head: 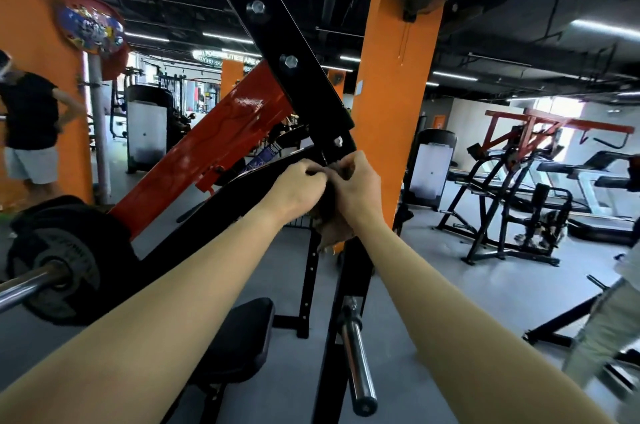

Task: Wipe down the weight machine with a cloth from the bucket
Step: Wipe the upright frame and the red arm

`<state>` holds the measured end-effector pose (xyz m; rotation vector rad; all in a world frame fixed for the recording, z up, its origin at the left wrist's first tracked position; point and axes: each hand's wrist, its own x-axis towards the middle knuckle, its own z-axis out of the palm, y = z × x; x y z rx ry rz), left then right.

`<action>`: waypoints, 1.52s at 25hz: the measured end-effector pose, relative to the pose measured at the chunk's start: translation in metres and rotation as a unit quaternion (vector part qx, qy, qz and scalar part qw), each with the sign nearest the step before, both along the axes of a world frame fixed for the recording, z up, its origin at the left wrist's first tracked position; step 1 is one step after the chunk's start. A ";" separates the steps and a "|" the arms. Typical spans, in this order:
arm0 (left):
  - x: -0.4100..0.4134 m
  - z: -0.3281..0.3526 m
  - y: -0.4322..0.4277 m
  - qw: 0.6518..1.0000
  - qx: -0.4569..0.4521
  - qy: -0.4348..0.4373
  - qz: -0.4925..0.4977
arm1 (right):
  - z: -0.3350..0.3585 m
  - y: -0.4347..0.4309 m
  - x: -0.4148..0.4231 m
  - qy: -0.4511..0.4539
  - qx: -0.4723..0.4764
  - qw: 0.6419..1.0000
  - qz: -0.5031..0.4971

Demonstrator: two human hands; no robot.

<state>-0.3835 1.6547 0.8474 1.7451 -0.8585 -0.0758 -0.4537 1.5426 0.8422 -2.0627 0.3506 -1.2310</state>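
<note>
The weight machine fills the middle of the head view: a black bolted steel arm (298, 77) slants down from the top, and a red beam (214, 146) crosses behind it. Both my hands meet at the lower end of the black arm. My left hand (298, 186) and my right hand (356, 188) grip a brown cloth (329, 229) bunched between them, its loose end hanging below my right wrist. The cloth is pressed against the black frame. No bucket is in view.
A loaded barbell sleeve with black plates (59, 260) juts in at the left. A black padded seat (239, 337) and a chrome peg (356, 361) lie below my arms. An orange pillar (398, 94) stands behind. One person stands at far left, another at the right edge (609, 319).
</note>
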 end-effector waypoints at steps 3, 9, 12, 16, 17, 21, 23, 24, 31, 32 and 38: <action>-0.001 -0.010 -0.008 0.999 0.034 -0.019 0.014 | -0.018 -0.006 -0.002 0.075 -0.029 0.997 0.004; -0.004 0.001 -0.025 0.999 0.044 0.015 0.029 | -0.021 -0.029 0.008 0.020 -0.031 0.998 0.059; -0.006 0.008 -0.045 0.998 0.028 0.040 0.033 | -0.018 -0.048 0.015 -0.022 -0.026 0.996 0.077; 0.011 0.005 -0.069 0.993 0.065 0.003 0.094 | -0.008 -0.085 0.029 -0.054 -0.014 0.995 0.084; 0.017 0.004 -0.077 0.990 0.074 -0.020 0.122 | -0.007 -0.098 0.033 -0.052 -0.066 0.994 0.068; 0.035 0.005 -0.109 0.955 -0.016 -0.087 0.285 | 0.001 -0.136 0.051 -0.078 -0.214 0.973 0.042; 0.039 0.008 -0.128 0.934 -0.077 -0.066 0.343 | 0.010 -0.145 0.065 -0.098 -0.189 0.974 0.078; 0.040 0.007 -0.137 0.924 -0.105 -0.026 0.367 | 0.013 -0.147 0.074 -0.089 -0.174 0.975 0.108; 0.044 -0.029 -0.158 0.904 -0.148 -0.014 0.401 | -0.036 -0.167 0.086 -0.059 -0.137 0.982 0.117; 0.045 -0.030 -0.157 0.902 -0.156 -0.017 0.403 | -0.031 -0.167 0.087 -0.053 -0.154 0.981 0.102; 0.049 -0.012 -0.162 0.863 -0.214 0.024 0.456 | 0.008 -0.149 0.102 -0.057 -0.119 0.977 0.170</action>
